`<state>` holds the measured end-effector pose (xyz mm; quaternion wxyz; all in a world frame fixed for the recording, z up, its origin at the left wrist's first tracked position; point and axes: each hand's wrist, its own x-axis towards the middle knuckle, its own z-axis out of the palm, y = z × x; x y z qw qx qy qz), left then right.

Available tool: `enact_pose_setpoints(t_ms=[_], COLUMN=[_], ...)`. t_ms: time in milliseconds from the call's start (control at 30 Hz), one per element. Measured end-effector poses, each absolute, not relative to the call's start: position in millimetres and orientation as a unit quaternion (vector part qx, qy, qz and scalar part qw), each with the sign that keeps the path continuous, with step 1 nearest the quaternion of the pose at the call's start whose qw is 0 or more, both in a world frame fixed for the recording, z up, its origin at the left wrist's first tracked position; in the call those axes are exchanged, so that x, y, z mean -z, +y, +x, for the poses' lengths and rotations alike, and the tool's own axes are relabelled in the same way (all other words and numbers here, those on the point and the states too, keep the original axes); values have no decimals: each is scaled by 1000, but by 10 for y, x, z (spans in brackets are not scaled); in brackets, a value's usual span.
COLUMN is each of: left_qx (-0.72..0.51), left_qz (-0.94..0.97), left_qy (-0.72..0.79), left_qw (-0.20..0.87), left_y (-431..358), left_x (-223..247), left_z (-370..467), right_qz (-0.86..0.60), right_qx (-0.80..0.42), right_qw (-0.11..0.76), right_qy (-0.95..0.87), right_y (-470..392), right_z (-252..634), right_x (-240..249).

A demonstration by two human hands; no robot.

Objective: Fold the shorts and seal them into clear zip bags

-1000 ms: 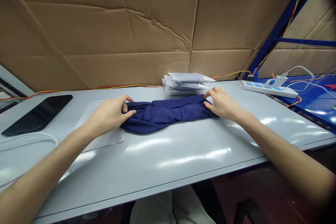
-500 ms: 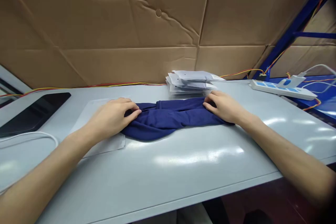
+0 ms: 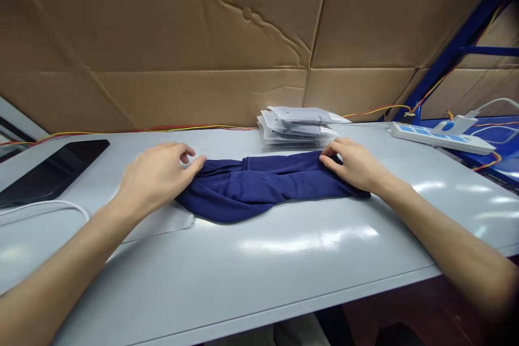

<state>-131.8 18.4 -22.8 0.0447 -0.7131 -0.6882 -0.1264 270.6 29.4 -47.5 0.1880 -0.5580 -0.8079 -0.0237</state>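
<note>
A dark blue cloth (image 3: 259,184) lies in a long folded strip across the table, its left part bulging toward the front. My left hand (image 3: 164,173) is at its left end, with thumb and fingers curled and a gap between them; the thumb tip touches the cloth's edge. At the other end, my right hand (image 3: 348,162) pinches the upper edge of the cloth between thumb and fingers. White paper sheets (image 3: 162,223) lie partly under my left hand and the cloth.
Behind the cloth is a stack of clear packets (image 3: 298,127). A black tablet-like slab (image 3: 57,170) and a white cable lie at the left. At the right back rests a power strip (image 3: 441,138). Cardboard (image 3: 162,38) stands along the table's back edge.
My left hand has moved left and its fingers have spread a little. My right hand has shifted slightly right. The cloth reaches a little farther to both sides.
</note>
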Motion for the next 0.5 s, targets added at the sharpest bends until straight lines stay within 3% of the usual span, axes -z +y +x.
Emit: enact_pose_setpoints(t_ms=[200,367,500], left_qx=[74,90,107], left_qz=[-730,-694,-661], left_qy=[-679,-712,-738], left_qw=[21,-53,-83], left_y=[230,191,117], left_x=[260,155,62], left_z=[-1419,-1325,-1261], right_qz=[-675,-716,-706], right_qx=[103,78,56], right_qw=[174,119,144], right_qy=[-709,-683,-691], right_y=[331,364,379], right_z=[2735,2735,2738], right_x=[559,609,609])
